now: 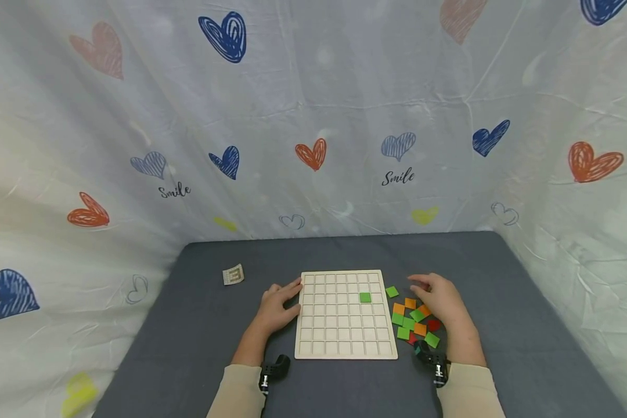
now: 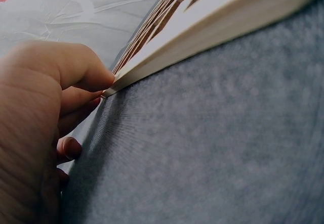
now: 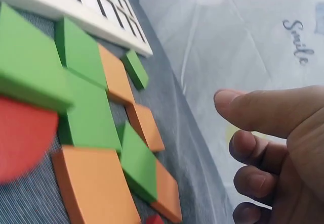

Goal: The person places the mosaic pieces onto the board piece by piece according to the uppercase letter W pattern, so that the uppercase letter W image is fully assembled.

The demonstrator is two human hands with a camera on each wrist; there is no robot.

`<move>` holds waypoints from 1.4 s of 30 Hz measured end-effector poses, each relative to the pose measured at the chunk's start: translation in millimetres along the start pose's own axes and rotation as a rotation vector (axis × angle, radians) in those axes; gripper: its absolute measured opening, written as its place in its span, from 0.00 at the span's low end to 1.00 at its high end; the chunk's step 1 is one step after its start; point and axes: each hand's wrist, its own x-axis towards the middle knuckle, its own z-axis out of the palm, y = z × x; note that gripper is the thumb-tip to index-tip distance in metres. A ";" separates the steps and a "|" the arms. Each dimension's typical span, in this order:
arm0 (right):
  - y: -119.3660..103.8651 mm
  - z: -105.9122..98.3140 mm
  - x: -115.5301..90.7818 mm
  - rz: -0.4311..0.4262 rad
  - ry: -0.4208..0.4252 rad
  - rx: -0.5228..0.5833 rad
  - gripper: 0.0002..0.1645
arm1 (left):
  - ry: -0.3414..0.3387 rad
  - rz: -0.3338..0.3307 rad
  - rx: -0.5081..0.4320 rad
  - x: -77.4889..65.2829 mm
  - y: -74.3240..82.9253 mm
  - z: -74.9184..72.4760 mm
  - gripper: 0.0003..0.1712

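Note:
A pale wooden grid board (image 1: 346, 351) lies on the dark grey table, one green square tile (image 1: 365, 297) seated in a cell at its upper right. My left hand (image 1: 274, 310) touches the board's left edge with thumb and fingertips; in the left wrist view the thumb (image 2: 83, 64) rests at the wooden rim. To the right of the board my right hand (image 1: 441, 296) hovers over the far side of a loose group of tiles. Its fingers are loosely bent with nothing between them. Green tiles (image 3: 91, 113), orange tiles (image 3: 96, 183) and red pieces (image 3: 23, 138) lie below it.
A single green tile (image 1: 392, 291) sits apart, close to the board's right edge. At the table's far left lies a small beige printed paper (image 1: 233, 274). Behind the table hangs a white curtain (image 1: 345, 69) with hearts on it.

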 end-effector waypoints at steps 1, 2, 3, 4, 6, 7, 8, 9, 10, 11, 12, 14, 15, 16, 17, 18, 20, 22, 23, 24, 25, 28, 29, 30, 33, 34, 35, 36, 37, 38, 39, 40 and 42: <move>2.5 -1.2 -0.6 0.012 -0.001 -0.005 0.20 | -0.003 -0.004 -0.003 0.1 0.0 -0.3 0.31; 4.8 -2.4 -1.3 0.024 -0.004 -0.008 0.19 | -0.006 -0.007 -0.003 0.1 0.1 -0.6 0.31; 7.0 -3.4 -2.0 0.034 -0.007 -0.012 0.19 | -0.008 -0.009 -0.001 0.1 0.2 -0.8 0.31; 9.2 -4.4 -2.4 0.043 -0.013 -0.013 0.18 | -0.010 -0.010 0.001 0.1 0.2 -1.1 0.31; 13.1 -5.9 -3.5 0.059 -0.029 -0.011 0.18 | -0.012 -0.012 0.000 0.2 0.2 -1.6 0.32; 15.1 -6.1 -3.9 0.066 -0.039 -0.010 0.18 | -0.010 -0.011 -0.003 0.1 0.0 -1.8 0.31; 16.9 -6.2 -4.1 0.069 -0.050 -0.008 0.18 | -0.011 -0.012 -0.005 0.0 -0.1 -2.0 0.32; 18.5 -5.9 -4.2 0.072 -0.061 -0.004 0.18 | -0.011 -0.012 -0.006 -0.1 -0.4 -2.2 0.32; 19.9 -5.5 -4.3 0.075 -0.074 -0.001 0.18 | -0.011 -0.014 -0.007 -0.2 -0.8 -2.2 0.32; 20.9 -4.9 -4.4 0.078 -0.086 0.004 0.18 | -0.011 -0.015 -0.009 -0.1 -1.1 -2.4 0.32; 21.9 -4.2 -4.3 0.078 -0.096 0.007 0.17 | -0.010 -0.016 -0.010 -0.1 -1.5 -2.4 0.31; 22.9 -2.6 -4.0 0.080 -0.113 0.013 0.16 | -0.009 -0.016 -0.008 0.0 -2.0 -2.4 0.31; 23.1 -1.9 -3.9 0.080 -0.120 0.016 0.16 | -0.007 -0.015 -0.007 0.2 -2.1 -2.3 0.31; 23.1 -1.3 -3.8 0.082 -0.124 0.019 0.16 | -0.006 -0.014 -0.005 0.3 -2.2 -2.1 0.31; 23.1 -0.8 -3.8 0.084 -0.125 0.022 0.16 | -0.005 -0.010 -0.005 0.4 -2.2 -1.9 0.31; 23.0 -0.5 -4.0 0.086 -0.125 0.022 0.16 | -0.005 -0.008 -0.007 0.5 -1.9 -1.9 0.31; 22.3 0.0 -4.7 0.092 -0.124 0.023 0.16 | -0.009 -0.005 -0.007 0.5 -1.3 -1.7 0.31; 21.6 0.6 -5.4 0.099 -0.122 0.022 0.16 | -0.012 -0.006 -0.007 0.0 -0.5 -1.6 0.31; 21.1 0.8 -5.7 0.100 -0.120 0.018 0.16 | -0.013 -0.007 -0.008 -0.1 -0.1 -1.6 0.31; 20.5 1.1 -6.0 0.101 -0.119 0.015 0.17 | -0.015 -0.009 -0.008 -0.3 0.2 -1.6 0.31; 20.2 1.4 -6.0 0.100 -0.119 0.012 0.17 | -0.015 -0.010 -0.007 -0.4 0.3 -1.5 0.31; 19.2 2.7 -6.1 0.101 -0.114 -0.002 0.20 | -0.014 -0.009 -0.004 -0.6 0.0 -1.2 0.31; 18.7 3.2 -6.1 0.101 -0.112 -0.008 0.21 | -0.012 -0.008 -0.002 -0.5 -0.1 -1.0 0.31; 18.1 3.7 -6.1 0.105 -0.108 -0.012 0.21 | -0.010 -0.007 -0.005 -0.4 -0.1 -1.0 0.31; 15.6 5.4 -6.1 0.109 -0.100 -0.032 0.22 | -0.006 -0.002 -0.009 -0.3 -0.3 -1.0 0.31; 14.9 5.8 -5.9 0.112 -0.097 -0.035 0.22 | -0.005 -0.001 -0.012 -0.3 -0.6 -0.9 0.31; 14.3 6.1 -5.8 0.114 -0.094 -0.040 0.22 | -0.004 0.000 -0.013 -0.3 -0.7 -0.9 0.31; 14.0 6.4 -5.7 0.117 -0.091 -0.043 0.22 | -0.003 0.001 -0.015 -0.4 -1.0 -0.7 0.31; 14.0 6.5 -5.7 0.116 -0.090 -0.048 0.22 | -0.002 0.002 -0.015 -0.5 -1.2 -0.5 0.31; 14.1 6.5 -5.6 0.120 -0.089 -0.050 0.21 | -0.001 0.003 -0.014 -0.5 -1.4 -0.4 0.31; 14.5 6.2 -5.6 0.123 -0.088 -0.048 0.21 | -0.001 0.003 -0.012 -0.6 -1.6 -0.2 0.31; 14.8 5.6 -5.7 0.125 -0.086 -0.046 0.21 | -0.001 0.004 -0.010 -0.6 -1.6 -0.1 0.31; 15.6 4.2 -5.8 0.123 -0.087 -0.042 0.21 | -0.001 0.004 -0.006 -0.7 -1.7 0.4 0.31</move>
